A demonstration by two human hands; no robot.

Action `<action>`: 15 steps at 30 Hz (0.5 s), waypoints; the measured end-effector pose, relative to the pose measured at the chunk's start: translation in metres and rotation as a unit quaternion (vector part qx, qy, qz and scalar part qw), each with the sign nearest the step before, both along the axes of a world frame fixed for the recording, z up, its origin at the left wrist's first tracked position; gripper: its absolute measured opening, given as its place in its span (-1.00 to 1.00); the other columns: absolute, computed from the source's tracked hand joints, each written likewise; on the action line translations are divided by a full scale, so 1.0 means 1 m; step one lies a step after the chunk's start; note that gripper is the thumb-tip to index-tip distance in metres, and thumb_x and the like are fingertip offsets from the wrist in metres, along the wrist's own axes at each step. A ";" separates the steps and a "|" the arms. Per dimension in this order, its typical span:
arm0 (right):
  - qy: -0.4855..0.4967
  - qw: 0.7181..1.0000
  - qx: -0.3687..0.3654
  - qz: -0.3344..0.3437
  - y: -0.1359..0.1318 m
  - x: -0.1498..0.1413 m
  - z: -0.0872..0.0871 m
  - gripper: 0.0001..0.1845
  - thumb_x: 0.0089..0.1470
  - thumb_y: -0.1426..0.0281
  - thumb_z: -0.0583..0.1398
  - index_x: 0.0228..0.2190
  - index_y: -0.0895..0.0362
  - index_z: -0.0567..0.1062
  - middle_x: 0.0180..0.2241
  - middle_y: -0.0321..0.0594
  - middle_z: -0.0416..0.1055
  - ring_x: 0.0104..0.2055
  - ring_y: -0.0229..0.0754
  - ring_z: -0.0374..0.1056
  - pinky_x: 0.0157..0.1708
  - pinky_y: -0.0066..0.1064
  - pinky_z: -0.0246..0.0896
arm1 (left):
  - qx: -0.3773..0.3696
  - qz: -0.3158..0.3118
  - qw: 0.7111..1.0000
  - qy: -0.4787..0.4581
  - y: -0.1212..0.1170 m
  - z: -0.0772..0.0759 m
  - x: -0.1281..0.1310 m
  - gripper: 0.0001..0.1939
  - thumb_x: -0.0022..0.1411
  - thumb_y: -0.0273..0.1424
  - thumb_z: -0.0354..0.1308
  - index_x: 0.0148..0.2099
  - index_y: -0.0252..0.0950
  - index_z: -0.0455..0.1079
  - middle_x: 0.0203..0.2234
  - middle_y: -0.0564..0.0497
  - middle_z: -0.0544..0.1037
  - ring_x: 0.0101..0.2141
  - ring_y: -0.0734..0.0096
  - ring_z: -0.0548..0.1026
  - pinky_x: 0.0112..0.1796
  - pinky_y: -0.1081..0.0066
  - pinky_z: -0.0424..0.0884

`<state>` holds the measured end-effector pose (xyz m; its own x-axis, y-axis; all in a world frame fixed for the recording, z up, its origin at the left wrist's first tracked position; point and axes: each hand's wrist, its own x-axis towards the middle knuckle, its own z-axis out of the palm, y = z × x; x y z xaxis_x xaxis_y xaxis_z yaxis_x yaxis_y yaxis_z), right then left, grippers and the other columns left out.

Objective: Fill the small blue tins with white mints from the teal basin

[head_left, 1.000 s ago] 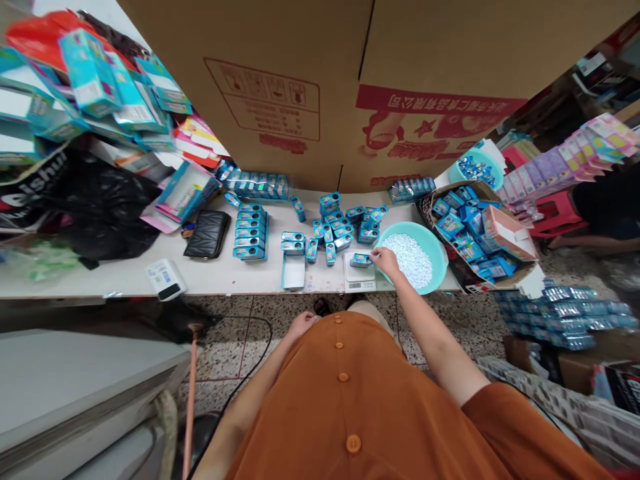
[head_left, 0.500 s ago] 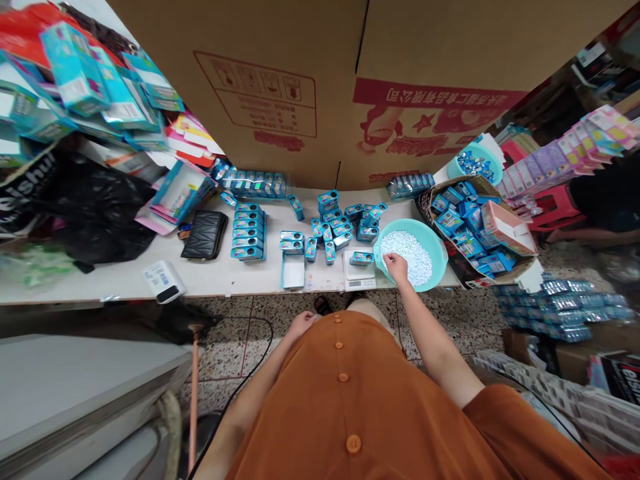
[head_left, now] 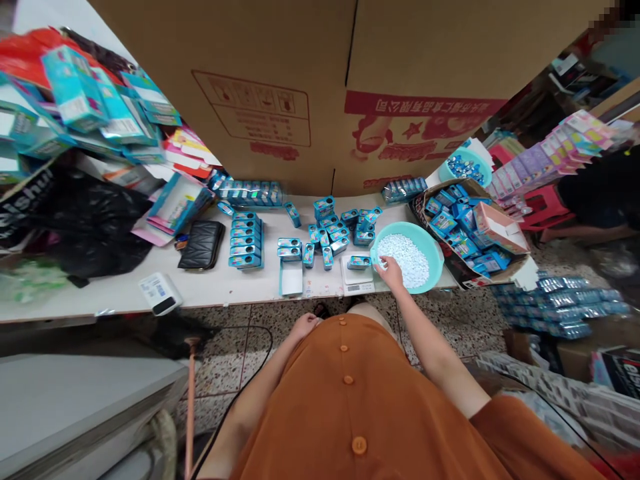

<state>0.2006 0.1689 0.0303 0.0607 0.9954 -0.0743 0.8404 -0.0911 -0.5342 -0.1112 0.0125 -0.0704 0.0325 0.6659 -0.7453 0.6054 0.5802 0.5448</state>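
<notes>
My right hand [head_left: 391, 273] is over the left side of a turquoise basin [head_left: 436, 272], its fingertips pinched together near the rim. White pellet-like pieces [head_left: 407, 259] fill the basin; whatever lies between my fingertips is too small to make out. Just left of the basin, a small blue box [head_left: 359, 262] lies on a white scale [head_left: 357, 287]. My left hand [head_left: 304, 326] rests at my lap against the orange shirt, fingers loosely extended and partly hidden, with nothing visible in it. More small blue boxes [head_left: 336, 231] stand and lie in a cluster beyond the scale.
A stack of blue boxes [head_left: 245, 241], an open white-lined carton [head_left: 291, 279], a black wallet [head_left: 201, 245] and a white device [head_left: 161, 293] are on the table to the left. On the right, a carton [head_left: 463, 283] holds many blue packs. A large cardboard box [head_left: 330, 40] stands behind.
The head view has shifted slightly. My right hand has moved a little left and toward me, closer to the basin's left rim. My left hand stays at my lap.
</notes>
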 end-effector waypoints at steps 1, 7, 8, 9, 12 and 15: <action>-0.016 0.999 0.015 0.039 0.002 -0.002 0.001 -0.55 -0.01 0.28 0.12 -0.07 0.19 0.40 -0.14 -0.07 0.41 -0.15 -0.12 0.31 -0.08 -0.30 0.18 | -0.001 -0.003 1.000 -0.002 0.002 0.000 0.002 -0.75 0.14 -0.33 0.04 -0.23 -0.39 0.42 -0.30 -0.11 0.57 -0.25 0.31 0.48 -0.26 0.47 0.34; -0.127 0.973 0.024 0.193 0.023 -0.023 0.003 -0.33 -0.09 0.46 0.19 0.11 0.18 0.22 0.06 -0.04 0.28 0.09 -0.04 0.13 0.07 -0.23 0.03 | 0.003 0.009 1.000 0.002 0.006 0.004 0.010 -0.78 0.14 -0.36 0.04 -0.23 -0.34 0.44 -0.27 -0.08 0.57 -0.23 0.33 0.49 -0.22 0.47 0.34; -0.145 0.968 0.010 0.202 0.026 -0.027 0.002 -0.31 -0.10 0.48 0.19 0.11 0.19 0.22 0.05 -0.03 0.29 0.08 -0.03 0.13 0.05 -0.23 0.03 | 0.004 0.014 1.000 0.004 0.004 0.005 0.010 -0.79 0.14 -0.36 0.05 -0.24 -0.34 0.44 -0.27 -0.08 0.57 -0.23 0.33 0.49 -0.22 0.47 0.34; -0.163 0.964 -0.005 0.211 0.030 -0.030 0.002 -0.32 -0.11 0.49 0.19 0.10 0.19 0.24 0.02 -0.02 0.32 0.07 -0.01 0.14 0.03 -0.22 0.03 | 0.005 0.019 1.000 0.005 0.002 0.006 0.010 -0.80 0.14 -0.37 0.06 -0.24 -0.34 0.44 -0.28 -0.07 0.57 -0.23 0.33 0.49 -0.22 0.47 0.34; -0.209 0.947 -0.036 0.241 0.037 -0.036 0.002 -0.49 -0.10 0.49 0.20 -0.03 0.17 0.38 -0.10 -0.03 0.41 0.02 0.02 0.17 -0.01 -0.21 0.01 | 0.006 0.041 0.999 0.010 -0.007 0.008 0.010 -0.81 0.14 -0.38 0.06 -0.26 -0.35 0.44 -0.30 -0.07 0.57 -0.26 0.36 0.50 -0.24 0.48 0.33; -0.234 0.934 -0.034 0.266 0.038 -0.038 0.009 -0.68 -0.08 0.45 0.20 -0.19 0.12 0.46 -0.19 -0.07 0.46 -0.03 0.02 0.20 -0.03 -0.20 0.00 | 0.011 0.071 0.997 0.019 -0.014 0.009 0.008 -0.83 0.17 -0.41 0.04 -0.25 -0.34 0.43 -0.32 -0.05 0.57 -0.27 0.39 0.50 -0.25 0.49 0.32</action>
